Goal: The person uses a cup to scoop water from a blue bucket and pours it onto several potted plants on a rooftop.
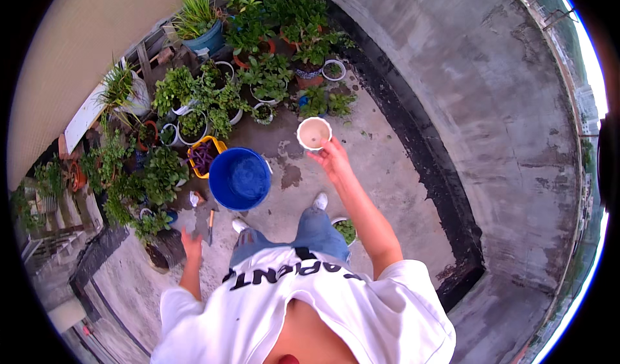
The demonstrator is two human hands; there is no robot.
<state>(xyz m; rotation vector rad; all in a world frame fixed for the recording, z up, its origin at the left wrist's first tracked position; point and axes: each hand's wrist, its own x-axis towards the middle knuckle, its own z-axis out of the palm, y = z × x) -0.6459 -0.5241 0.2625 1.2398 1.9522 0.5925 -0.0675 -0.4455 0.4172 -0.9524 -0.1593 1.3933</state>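
Note:
My right hand (330,159) grips a small white plant pot (308,130) by its near rim. The pot has a scalloped edge, a pale inside and a dark spot at its bottom. Down at the left, my left hand (192,246) hangs in the air with fingers apart, and nothing shows in it. Beyond that hand, a wooden-handled tool (211,221) with a dark blade lies on the concrete. A blue plastic bucket (240,179) stands between the two hands, in front of my feet; some water seems to be in it.
Behind the bucket sits a yellow basket (224,144) with purple-leaved plants (203,156). Crowded potted plants (218,97) line the wall. A white pot of greenery (346,230) stands by my right leg. A concrete parapet (460,97) with a black base strip runs along the right.

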